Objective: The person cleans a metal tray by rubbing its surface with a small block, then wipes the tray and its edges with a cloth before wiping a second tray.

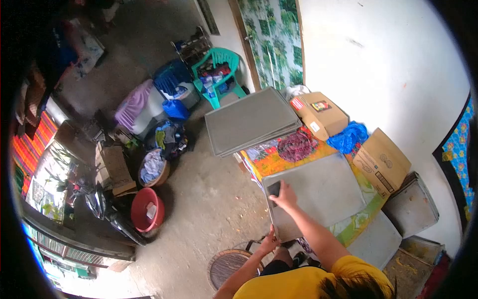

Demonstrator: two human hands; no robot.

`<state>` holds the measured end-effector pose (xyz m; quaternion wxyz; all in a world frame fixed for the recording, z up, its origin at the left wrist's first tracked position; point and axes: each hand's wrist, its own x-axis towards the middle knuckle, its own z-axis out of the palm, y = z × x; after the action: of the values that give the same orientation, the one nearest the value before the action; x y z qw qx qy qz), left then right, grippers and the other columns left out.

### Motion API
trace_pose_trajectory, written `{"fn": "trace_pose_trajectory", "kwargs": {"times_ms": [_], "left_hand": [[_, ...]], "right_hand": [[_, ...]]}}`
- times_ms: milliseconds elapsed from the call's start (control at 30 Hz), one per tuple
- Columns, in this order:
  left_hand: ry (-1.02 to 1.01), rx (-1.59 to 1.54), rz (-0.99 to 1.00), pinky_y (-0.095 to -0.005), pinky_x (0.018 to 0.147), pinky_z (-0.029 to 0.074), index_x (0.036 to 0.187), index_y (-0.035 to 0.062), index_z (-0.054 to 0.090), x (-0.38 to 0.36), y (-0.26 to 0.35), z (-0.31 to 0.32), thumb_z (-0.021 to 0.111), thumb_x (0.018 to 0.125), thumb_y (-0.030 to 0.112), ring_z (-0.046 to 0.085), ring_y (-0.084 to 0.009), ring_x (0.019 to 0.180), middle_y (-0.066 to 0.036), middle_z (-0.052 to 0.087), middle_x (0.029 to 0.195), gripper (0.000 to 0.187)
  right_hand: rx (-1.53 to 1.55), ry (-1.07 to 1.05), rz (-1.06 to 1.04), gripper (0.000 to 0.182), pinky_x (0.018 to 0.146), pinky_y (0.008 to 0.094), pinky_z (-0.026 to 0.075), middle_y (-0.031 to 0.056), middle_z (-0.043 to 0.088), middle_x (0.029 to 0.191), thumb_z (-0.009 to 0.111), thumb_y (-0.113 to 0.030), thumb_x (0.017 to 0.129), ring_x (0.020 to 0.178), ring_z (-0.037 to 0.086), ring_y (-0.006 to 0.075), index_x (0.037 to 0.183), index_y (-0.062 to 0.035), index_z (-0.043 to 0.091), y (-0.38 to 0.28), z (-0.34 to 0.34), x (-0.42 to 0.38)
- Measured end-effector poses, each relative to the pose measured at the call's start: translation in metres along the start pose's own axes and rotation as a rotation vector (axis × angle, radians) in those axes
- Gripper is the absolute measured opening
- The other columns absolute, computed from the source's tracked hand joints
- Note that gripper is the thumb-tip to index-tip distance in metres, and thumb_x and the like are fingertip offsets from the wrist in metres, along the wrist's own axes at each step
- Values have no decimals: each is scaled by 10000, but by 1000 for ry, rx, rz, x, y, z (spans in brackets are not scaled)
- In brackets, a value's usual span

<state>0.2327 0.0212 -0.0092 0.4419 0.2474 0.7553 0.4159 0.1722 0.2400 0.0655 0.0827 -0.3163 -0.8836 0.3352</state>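
A grey metal baking tray lies in front of me on the cloth-covered table. My right hand is closed on a small dark flat block, pressed against the tray near its left edge. Whether the block is a scraper or a pad I cannot make out. At the tray's near left corner, my left hand has its fingers wrapped on the rim. Farther back on the table rests a stack of similar trays.
Cardboard boxes and a blue plastic bag sit along the wall side. More trays lean at the right. A red basin, a laundry basin and a green chair stand on the floor. A round wooden stool is below me.
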Motion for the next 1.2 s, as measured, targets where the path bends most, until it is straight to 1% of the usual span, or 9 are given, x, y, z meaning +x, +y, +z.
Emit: {"fn": "trace_pose_trajectory", "kwargs": {"times_ms": [300, 433, 533, 667, 733, 833, 900, 1100, 1200], "left_hand": [[-2, 2, 31, -316, 555, 477, 1469, 3, -155, 4, 5, 0, 634, 860, 145, 611, -182, 630, -133, 622, 750, 1008], [-38, -84, -34, -327, 548, 478, 1468, 4, -163, -2, 20, -4, 641, 855, 139, 617, -191, 637, -134, 634, 767, 1020], [-22, -110, -17, -318, 520, 469, 1475, 28, -166, 3, 6, 0, 630, 851, 118, 609, -185, 624, -130, 630, 771, 1015], [-17, -82, 0, -297, 491, 462, 1477, 64, -185, 12, -8, 0, 614, 849, 81, 596, -167, 612, -131, 642, 791, 1016], [-12, -109, -3, -281, 479, 473, 1469, 78, -216, 15, -11, 2, 614, 842, 52, 600, -166, 612, -126, 664, 816, 1041], [18, -114, -32, -284, 474, 472, 1484, 76, -178, 5, 10, 1, 613, 812, 20, 598, -165, 597, -122, 663, 810, 1039], [-4, -121, -45, -303, 509, 469, 1490, 74, -158, 9, 6, 2, 602, 836, 51, 580, -155, 604, -126, 648, 795, 1002], [54, -137, 41, -295, 467, 464, 1516, 63, -24, 5, -5, 3, 595, 827, 66, 591, -143, 558, -91, 632, 708, 926], [56, -213, 43, -286, 457, 451, 1517, 69, -26, 5, 4, 5, 592, 826, 51, 567, -129, 543, -82, 617, 697, 927]], "right_hand": [[-231, 286, 279, 837, 865, 459, 464, 183, 536, 1122, 751, -336, 707, 1034, 563, 346, 1393, -57, 361, 94, -52, 8], [-337, 131, -52, 843, 875, 475, 457, 193, 526, 1136, 757, -342, 687, 1048, 557, 353, 1378, -52, 372, 30, 24, -50], [-309, 92, -8, 840, 874, 487, 451, 184, 527, 1152, 761, -338, 678, 1057, 550, 353, 1373, -65, 377, 32, 17, -47], [-239, 379, 197, 766, 886, 523, 438, 154, 526, 1198, 746, -328, 718, 1127, 510, 343, 1349, -63, 403, 94, -56, -5], [121, 288, 212, 795, 910, 530, 427, 162, 515, 1218, 743, -341, 734, 1151, 492, 346, 1375, -48, 375, 134, 11, 24], [-380, 239, -30, 929, 983, 525, 378, 217, 472, 1301, 761, -322, 718, 1223, 451, 367, 1456, -34, 276, 83, 48, -37], [-262, 6, -97, 922, 1013, 520, 366, 233, 458, 1307, 753, -335, 729, 1241, 438, 381, 1454, -28, 272, 32, 33, -72], [-294, 362, 200, 865, 835, 493, 452, 167, 513, 1170, 776, -330, 718, 1071, 532, 335, 1405, -29, 344, 101, -58, -4], [-325, 267, 130, 857, 830, 491, 460, 176, 523, 1143, 769, -323, 729, 1057, 544, 339, 1412, -38, 338, 99, -13, -10]]}}
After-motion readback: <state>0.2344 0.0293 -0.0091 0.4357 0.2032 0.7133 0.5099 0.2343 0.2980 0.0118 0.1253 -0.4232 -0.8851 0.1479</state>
